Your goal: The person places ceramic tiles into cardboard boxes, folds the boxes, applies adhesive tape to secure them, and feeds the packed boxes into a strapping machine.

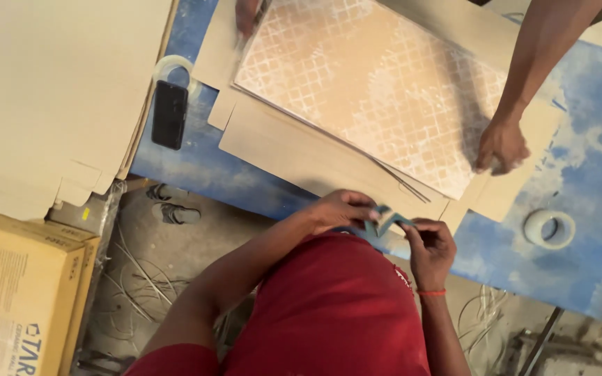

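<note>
Blue and dusty, the bench [580,104] carries a flat cardboard blank [301,150] with a stack of pale patterned tiles [377,87] lying on it, still uncovered, no flap of the cardboard folded over it. At the bench's near edge the person's left hand [339,209] and right hand [430,247] meet on a small teal strip [387,219], the fingers of both pinched together on it, so it is held in the air just over that edge rather than fixed to anything. A co-worker's hand [502,145] rests at the right edge of the tiles, another hand [247,15] at their far left corner. A roll of clear tape [550,228] lies near the right end, another roll [173,68] beside a dark phone [169,115] toward the left edge. I judge the wrapping barely begun.
</note>
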